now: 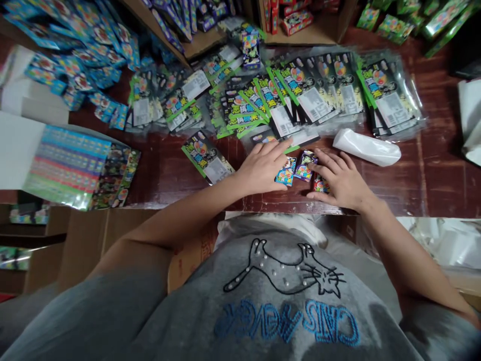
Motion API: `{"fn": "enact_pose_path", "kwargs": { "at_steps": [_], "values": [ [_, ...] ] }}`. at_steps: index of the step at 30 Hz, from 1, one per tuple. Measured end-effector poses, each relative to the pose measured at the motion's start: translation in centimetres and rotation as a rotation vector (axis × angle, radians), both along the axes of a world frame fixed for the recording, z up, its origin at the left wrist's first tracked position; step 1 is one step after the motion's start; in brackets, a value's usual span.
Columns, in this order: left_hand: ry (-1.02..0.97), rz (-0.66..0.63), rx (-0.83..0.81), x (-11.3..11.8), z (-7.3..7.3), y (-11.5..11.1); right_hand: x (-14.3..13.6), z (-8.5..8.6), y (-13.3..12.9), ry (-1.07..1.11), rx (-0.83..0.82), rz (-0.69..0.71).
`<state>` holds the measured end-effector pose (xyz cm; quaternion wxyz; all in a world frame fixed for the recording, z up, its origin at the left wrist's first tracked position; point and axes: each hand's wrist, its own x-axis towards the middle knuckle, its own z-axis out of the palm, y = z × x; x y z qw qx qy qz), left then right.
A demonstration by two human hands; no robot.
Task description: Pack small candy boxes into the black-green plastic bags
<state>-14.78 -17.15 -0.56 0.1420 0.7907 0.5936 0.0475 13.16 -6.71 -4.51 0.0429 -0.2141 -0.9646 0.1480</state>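
Observation:
Three small printed boxes lie close together near the table's front edge: a blue box (286,171), a purple box (304,165) and a red box (320,184). My left hand (263,168) has its thumb and fingers around the left side of the blue box. On the other side, my right hand (340,178) grips the red box between thumb and fingers and partly covers it. One of its fingertips touches the purple box. Left of my left hand lies a flat black-and-green printed pouch (208,158).
Many black-and-green pouches (296,82) spread across the table (413,185) ahead. A white roll (367,147) lies right of my hands. Blue boxes (90,60) heap at the back left, green boxes (398,25) at the back right. A printed display carton (71,165) stands left.

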Motion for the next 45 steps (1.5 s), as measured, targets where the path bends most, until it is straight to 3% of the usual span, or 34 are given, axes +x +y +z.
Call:
{"fn": "enact_pose_path", "kwargs": {
  "at_steps": [5, 8, 10, 13, 17, 21, 29, 32, 37, 39, 42, 45],
  "values": [
    [-0.141, -0.008, -0.05, 0.4, -1.3, 0.9, 0.1, 0.3, 1.4, 0.033, -0.066, 0.204],
    [-0.13, 0.09, -0.034, 1.2, -1.0, -0.3, -1.3, 0.4, 0.7, 0.044, -0.053, 0.164],
    [-0.107, 0.122, -0.04, 0.4, 0.0, -1.8, -2.5, 0.4, 0.0, 0.052, -0.038, 0.116],
    [-0.039, 0.059, -0.119, -3.5, 2.4, -4.4, -4.0, 0.2, -0.4, 0.072, -0.045, 0.118],
    [0.057, 0.038, -0.336, -9.8, 4.8, -7.0, -5.1, -0.1, 0.5, 0.06, -0.094, 0.249],
    [0.111, -0.028, -0.461, -13.0, 5.1, -8.2, -5.6, -0.5, 1.1, 0.082, -0.138, 0.326],
    [0.32, -0.169, -0.298, -18.2, 4.3, -8.9, -5.4, -0.9, 0.6, 0.177, -0.041, 0.295],
    [0.322, -0.118, -0.206, -15.9, 3.8, -8.8, -5.4, -0.8, 0.1, 0.243, -0.004, 0.282],
    [0.216, 0.219, -0.058, -7.6, 1.7, -9.9, -5.8, -0.1, -1.4, 0.373, 0.044, 0.072],
    [0.114, 0.305, -0.012, -5.3, 0.4, -10.2, -5.9, 0.0, -1.9, 0.35, 0.055, 0.067],
    [-0.007, 0.366, 0.061, -3.7, -1.3, -10.1, -5.9, -0.1, -2.3, 0.262, 0.004, 0.161],
    [-0.062, 0.284, 0.077, -3.5, -2.1, -9.7, -5.8, -0.1, -2.4, 0.23, -0.052, 0.265]
  ]
}}
